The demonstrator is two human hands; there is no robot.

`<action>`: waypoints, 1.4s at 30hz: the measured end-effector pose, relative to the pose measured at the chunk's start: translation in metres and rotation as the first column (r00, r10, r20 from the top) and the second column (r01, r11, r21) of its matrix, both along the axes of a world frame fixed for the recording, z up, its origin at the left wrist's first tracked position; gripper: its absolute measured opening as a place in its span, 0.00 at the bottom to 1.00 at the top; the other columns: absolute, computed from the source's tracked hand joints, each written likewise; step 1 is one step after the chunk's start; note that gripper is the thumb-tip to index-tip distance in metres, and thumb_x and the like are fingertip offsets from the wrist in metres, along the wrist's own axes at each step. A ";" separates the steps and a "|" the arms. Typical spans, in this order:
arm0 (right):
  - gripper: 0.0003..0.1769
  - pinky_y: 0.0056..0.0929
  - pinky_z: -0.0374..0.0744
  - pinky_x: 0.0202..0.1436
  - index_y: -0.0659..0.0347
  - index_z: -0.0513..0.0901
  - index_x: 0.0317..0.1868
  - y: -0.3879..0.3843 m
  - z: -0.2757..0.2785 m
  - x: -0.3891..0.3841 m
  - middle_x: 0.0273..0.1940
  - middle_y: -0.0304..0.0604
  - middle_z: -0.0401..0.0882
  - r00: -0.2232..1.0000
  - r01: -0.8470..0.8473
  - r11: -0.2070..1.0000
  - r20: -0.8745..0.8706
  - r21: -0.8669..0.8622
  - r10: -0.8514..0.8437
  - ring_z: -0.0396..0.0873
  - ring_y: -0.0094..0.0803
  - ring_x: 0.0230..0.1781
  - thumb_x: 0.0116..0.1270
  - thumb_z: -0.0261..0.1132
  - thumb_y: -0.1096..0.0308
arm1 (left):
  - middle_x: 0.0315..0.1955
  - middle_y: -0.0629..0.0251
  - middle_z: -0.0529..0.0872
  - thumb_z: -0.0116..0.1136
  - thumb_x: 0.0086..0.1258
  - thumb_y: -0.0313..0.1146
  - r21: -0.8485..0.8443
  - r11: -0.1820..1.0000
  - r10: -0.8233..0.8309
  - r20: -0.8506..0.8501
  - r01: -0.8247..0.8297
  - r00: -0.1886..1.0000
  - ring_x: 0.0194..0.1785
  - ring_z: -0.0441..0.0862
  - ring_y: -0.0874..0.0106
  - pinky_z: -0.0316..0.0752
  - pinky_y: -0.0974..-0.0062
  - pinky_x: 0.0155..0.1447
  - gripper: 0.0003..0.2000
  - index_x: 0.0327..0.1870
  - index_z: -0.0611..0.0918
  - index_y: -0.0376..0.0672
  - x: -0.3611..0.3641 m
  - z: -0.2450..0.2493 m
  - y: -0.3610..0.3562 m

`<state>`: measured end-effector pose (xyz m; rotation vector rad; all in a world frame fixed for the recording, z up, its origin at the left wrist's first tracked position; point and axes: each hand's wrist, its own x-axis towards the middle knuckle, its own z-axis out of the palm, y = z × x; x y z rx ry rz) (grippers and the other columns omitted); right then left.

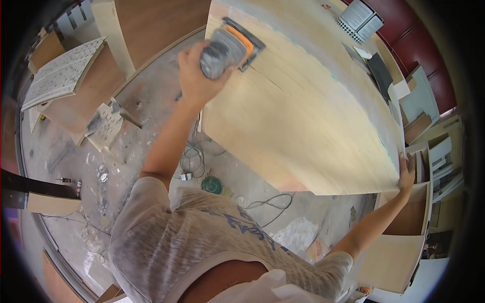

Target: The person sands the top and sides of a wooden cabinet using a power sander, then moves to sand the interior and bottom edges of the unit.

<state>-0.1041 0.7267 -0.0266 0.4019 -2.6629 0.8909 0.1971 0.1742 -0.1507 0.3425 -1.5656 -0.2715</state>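
Note:
My left hand (204,76) is closed round a grey and orange power sander (227,48), whose pad lies on a large pale wooden panel (298,111) near its upper left edge. The sander looks slightly blurred. At the panel's far right edge, my right hand (405,174) lies with its fingers stretched out against the rim; its thumb is hard to make out. Fine dark marks run across the bare wood below the sander. A greyish coated band with a bluish border curves along the panel's upper right side.
A patterned tin (359,22) and a dark flat piece (380,74) lie at the upper right. Below the panel are looped cables (275,202) and a green round object (212,185) on the stained floor (151,108). Wooden cabinets (406,209) stand right; boards (65,73) are at left.

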 end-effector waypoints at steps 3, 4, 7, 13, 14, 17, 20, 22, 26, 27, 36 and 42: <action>0.43 0.29 0.70 0.58 0.70 0.68 0.67 0.000 0.000 0.004 0.51 0.57 0.79 1.000 -0.022 0.999 -0.022 0.027 0.022 0.76 0.37 0.51 0.65 0.62 0.41 | 0.48 0.55 0.79 0.81 0.41 0.38 -0.075 0.997 -0.015 0.016 0.017 1.000 0.51 0.74 0.59 0.73 0.65 0.54 0.39 0.58 0.73 0.41 -0.001 0.005 -0.003; 0.43 0.28 0.70 0.58 0.70 0.68 0.67 -0.001 0.002 0.004 0.51 0.56 0.80 0.999 -0.034 0.999 -0.020 0.040 0.034 0.76 0.37 0.50 0.65 0.62 0.41 | 0.47 0.55 0.80 0.82 0.42 0.38 -0.110 0.993 0.051 0.051 -0.045 0.997 0.50 0.75 0.60 0.73 0.66 0.54 0.40 0.58 0.72 0.38 0.001 0.014 -0.004; 0.42 0.28 0.71 0.58 0.68 0.69 0.66 -0.009 0.005 0.011 0.50 0.55 0.80 0.999 -0.006 0.998 -0.038 0.070 0.009 0.77 0.37 0.49 0.65 0.61 0.40 | 0.46 0.56 0.80 0.82 0.42 0.38 -0.108 0.990 0.082 -0.049 -0.087 0.995 0.49 0.77 0.61 0.74 0.66 0.53 0.39 0.57 0.73 0.36 0.000 0.041 -0.025; 0.40 0.29 0.70 0.60 0.65 0.70 0.66 -0.006 0.002 0.007 0.53 0.57 0.80 0.998 0.013 0.995 -0.062 0.102 -0.007 0.77 0.39 0.53 0.66 0.61 0.40 | 0.53 0.56 0.77 0.78 0.38 0.26 0.198 0.980 0.026 -0.170 0.008 0.985 0.57 0.75 0.61 0.70 0.68 0.63 0.40 0.60 0.72 0.38 0.009 0.072 -0.059; 0.40 0.30 0.70 0.61 0.65 0.70 0.66 -0.007 0.003 0.008 0.53 0.58 0.80 0.999 0.008 0.996 -0.038 0.088 -0.005 0.77 0.39 0.54 0.66 0.60 0.41 | 0.53 0.56 0.77 0.78 0.38 0.26 0.198 0.980 0.026 -0.165 0.008 0.986 0.57 0.75 0.61 0.70 0.68 0.63 0.40 0.60 0.72 0.38 0.008 0.075 -0.060; 0.40 0.30 0.69 0.61 0.66 0.71 0.65 -0.012 0.005 0.012 0.53 0.57 0.80 0.999 0.020 0.994 -0.052 0.111 -0.015 0.77 0.39 0.54 0.66 0.61 0.41 | 0.52 0.55 0.77 0.78 0.37 0.26 0.174 0.980 0.121 -0.164 -0.092 0.979 0.57 0.75 0.61 0.69 0.68 0.63 0.41 0.60 0.72 0.38 0.010 0.079 -0.061; 0.40 0.30 0.70 0.61 0.68 0.71 0.64 -0.011 0.004 0.015 0.53 0.57 0.80 0.997 0.023 0.996 -0.069 0.089 -0.017 0.77 0.39 0.53 0.66 0.61 0.40 | 0.45 0.56 0.80 0.82 0.41 0.38 0.127 0.991 0.045 -0.091 -0.033 0.995 0.48 0.79 0.64 0.75 0.68 0.54 0.38 0.56 0.75 0.34 0.011 0.072 -0.057; 0.41 0.30 0.69 0.61 0.69 0.71 0.64 -0.008 0.002 0.010 0.53 0.57 0.79 0.998 0.019 0.997 -0.063 0.076 -0.014 0.76 0.38 0.53 0.66 0.62 0.40 | 0.45 0.55 0.80 0.82 0.40 0.39 0.090 0.976 0.205 -0.098 -0.196 0.974 0.48 0.79 0.65 0.75 0.68 0.53 0.39 0.56 0.74 0.34 0.003 0.055 -0.050; 0.41 0.29 0.69 0.61 0.70 0.71 0.63 -0.008 0.004 0.014 0.54 0.57 0.79 0.998 0.019 0.995 -0.061 0.097 -0.013 0.76 0.38 0.54 0.66 0.62 0.41 | 0.47 0.55 0.76 0.80 0.40 0.39 0.043 0.993 0.111 -0.108 -0.106 0.988 0.53 0.73 0.59 0.73 0.64 0.55 0.40 0.59 0.73 0.43 0.000 0.051 -0.048; 0.41 0.29 0.69 0.61 0.70 0.71 0.63 -0.006 0.004 0.012 0.54 0.57 0.79 0.998 0.018 0.995 -0.067 0.100 -0.011 0.76 0.38 0.54 0.66 0.62 0.41 | 0.46 0.55 0.78 0.82 0.40 0.39 0.027 0.991 0.133 -0.113 -0.131 0.985 0.51 0.76 0.62 0.74 0.66 0.54 0.41 0.58 0.73 0.39 0.001 0.056 -0.054; 0.42 0.31 0.69 0.63 0.73 0.69 0.65 -0.001 0.001 0.008 0.56 0.58 0.78 0.999 0.000 0.999 -0.046 0.054 0.003 0.75 0.41 0.57 0.66 0.63 0.43 | 0.47 0.56 0.77 0.82 0.40 0.38 0.128 0.985 0.125 -0.100 -0.112 0.987 0.50 0.77 0.63 0.75 0.68 0.54 0.41 0.58 0.73 0.39 0.010 0.058 -0.060; 0.39 0.34 0.64 0.67 0.74 0.68 0.66 0.002 0.003 0.007 0.62 0.60 0.73 0.999 0.009 0.997 -0.048 0.073 -0.005 0.70 0.44 0.63 0.68 0.62 0.47 | 0.44 0.57 0.77 0.81 0.40 0.38 0.075 0.996 0.057 -0.130 -0.048 0.990 0.50 0.74 0.59 0.73 0.65 0.52 0.40 0.59 0.73 0.42 0.003 0.035 -0.055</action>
